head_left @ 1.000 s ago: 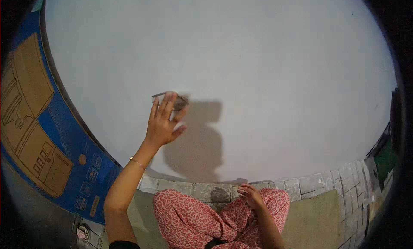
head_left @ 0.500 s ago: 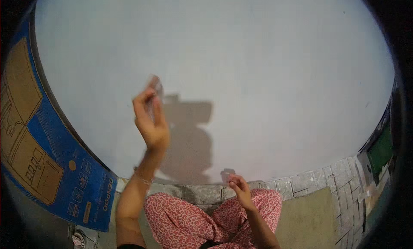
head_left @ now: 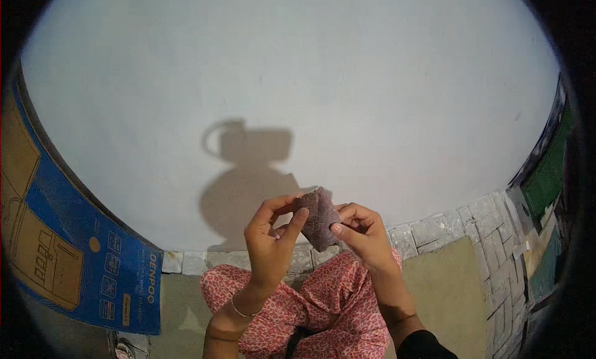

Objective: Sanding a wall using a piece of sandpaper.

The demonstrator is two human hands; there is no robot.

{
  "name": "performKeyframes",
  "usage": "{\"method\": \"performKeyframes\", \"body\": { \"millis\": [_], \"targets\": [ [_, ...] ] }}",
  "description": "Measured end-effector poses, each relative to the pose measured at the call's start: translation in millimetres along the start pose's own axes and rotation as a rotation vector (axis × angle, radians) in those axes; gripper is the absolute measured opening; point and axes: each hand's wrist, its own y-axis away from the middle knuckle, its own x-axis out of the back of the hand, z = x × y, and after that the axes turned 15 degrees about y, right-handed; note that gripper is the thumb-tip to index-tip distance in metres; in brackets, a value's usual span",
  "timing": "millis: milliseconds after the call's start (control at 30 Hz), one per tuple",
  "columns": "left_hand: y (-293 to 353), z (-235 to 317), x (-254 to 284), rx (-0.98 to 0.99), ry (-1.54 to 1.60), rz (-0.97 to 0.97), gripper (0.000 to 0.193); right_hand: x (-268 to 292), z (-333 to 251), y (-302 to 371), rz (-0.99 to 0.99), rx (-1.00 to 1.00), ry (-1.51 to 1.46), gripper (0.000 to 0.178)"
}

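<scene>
Spanning left grip (head_left: 271, 242) to right grip (head_left: 367, 236): purplish piece (head_left: 319, 221), edges pinched.

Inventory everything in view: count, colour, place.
flat piece: one, purplish, held near centre
wall: one, pale, ahead
shadow: one, brownish, on wall
cardboard: one, blue-brown, left
paving: many blocks, grey, by wall
matting: count unclear, olive, lower middle
panel: one or more, green, right edge
small object: one, pale, lower left
trousers: one pair, pinkish patterned, lower centre
bracelet: one, pale, left wrist
sleeve: one, black, right arm
left hand: one, bare, piece's left
right hand: one, bare, piece's right
</scene>
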Motion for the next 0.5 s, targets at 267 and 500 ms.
{"method": "performKeyframes", "body": {
  "millis": [267,500],
  "targets": [
    [-3,8,2,-0.009,0.018,0.000,0.032,1,-15,6,0.068,0.049,0.110,0.009],
    [-5,3,3,0.019,-0.027,0.005,0.032,4,-9,3,0.110,0.080,0.091,0.009]
  ]
}}
